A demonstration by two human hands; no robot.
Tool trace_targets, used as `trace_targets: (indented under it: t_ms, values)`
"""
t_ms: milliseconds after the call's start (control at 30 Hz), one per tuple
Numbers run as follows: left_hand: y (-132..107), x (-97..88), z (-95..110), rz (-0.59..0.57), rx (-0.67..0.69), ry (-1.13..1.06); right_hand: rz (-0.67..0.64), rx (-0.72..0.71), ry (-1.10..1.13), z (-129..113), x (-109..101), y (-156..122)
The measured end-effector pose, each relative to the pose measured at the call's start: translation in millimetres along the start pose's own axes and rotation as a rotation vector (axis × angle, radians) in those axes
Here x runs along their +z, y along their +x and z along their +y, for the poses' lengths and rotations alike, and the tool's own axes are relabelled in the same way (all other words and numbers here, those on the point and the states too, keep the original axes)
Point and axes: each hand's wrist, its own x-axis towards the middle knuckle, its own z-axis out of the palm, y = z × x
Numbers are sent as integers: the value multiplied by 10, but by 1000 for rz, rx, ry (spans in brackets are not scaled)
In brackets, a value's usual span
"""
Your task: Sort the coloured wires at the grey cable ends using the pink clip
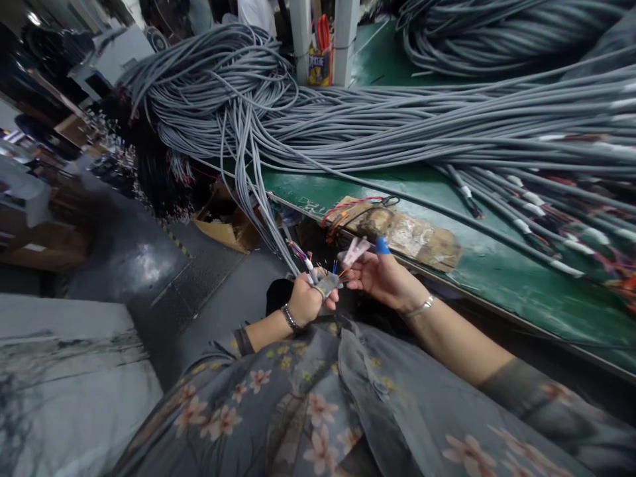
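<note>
My left hand (305, 301) is closed around the ends of several grey cables (278, 238), which hang down to it from the bench. A grey wrap covers its thumb. Thin coloured wires (334, 267) fan out of the cable ends above that thumb. Just to the right, my right hand (380, 281) is palm up with its thumb spread away from loosely bent fingers. A blue cover (382, 245) sits on that thumb's tip. Pale pinkish strips (356, 252) show at its fingertips; whether they are finger wraps or something held, I cannot make out. Its fingers are close to the wires.
Long grey cables (348, 126) lie bundled along the green bench (497, 285), with white-banded ends at right. A taped wooden block (407, 232) sits on the near edge. An open cardboard box (218, 232) stands below. A pouch (319, 66) with red-handled tools is against the post.
</note>
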Motion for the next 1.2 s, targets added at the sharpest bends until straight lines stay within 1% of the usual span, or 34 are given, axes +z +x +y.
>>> trace_targets:
  t_ms: [100,200,300,400,533,600,667,833,900,967,1100,1200]
  values:
    - [-40,-26,4,-10,13,71,-73,62,-122,-17,-43,-83]
    - [-75,-14,55,-23,16,133,-72,91,-283,-25,-1,-156]
    - [-91,4,92,-43,19,162,6,47,-392,-16,75,-183]
    - [-82,2,79,-97,13,181,73,-26,-477,2,128,-180]
    - [-47,-21,36,-194,-33,218,77,-62,-578,17,166,-187]
    - [-32,-28,32,-225,-64,227,79,-74,-626,14,184,-199]
    - [-25,-28,39,-228,-85,208,92,-110,-679,7,203,-211]
    - [-33,-18,15,-157,-73,91,140,-192,-775,22,216,-231]
    - [-31,-22,-24,-134,-54,66,167,-191,-761,52,190,-231]
    - [-24,-29,-56,-106,-37,40,182,-163,-678,86,145,-218]
    - [-6,-9,-31,-14,-14,-39,210,-96,-361,99,61,-145]
    - [-3,52,45,29,-3,-93,233,-41,-204,48,71,-63]
